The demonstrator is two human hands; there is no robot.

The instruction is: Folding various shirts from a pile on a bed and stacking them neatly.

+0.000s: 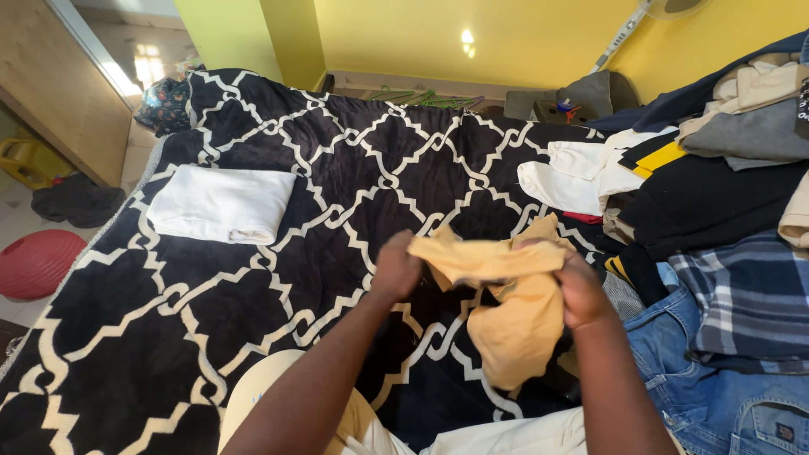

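Observation:
A crumpled pale orange garment (514, 312) hangs between my two hands above a black blanket with a white lattice pattern (278, 168). My left hand (396, 268) pinches the garment's left upper edge. My right hand (581, 291) grips its right upper edge, and the cloth droops below it. A folded white cloth (221, 204) lies flat on the blanket to the left, well apart from both hands.
A heap of unfolded clothes fills the right side: white garments (577, 177), dark clothing (708, 202), a plaid shirt (746, 295) and blue jeans (716, 396). A red basin (38, 261) sits on the floor at left. Green hangers (421, 98) lie at the blanket's far edge.

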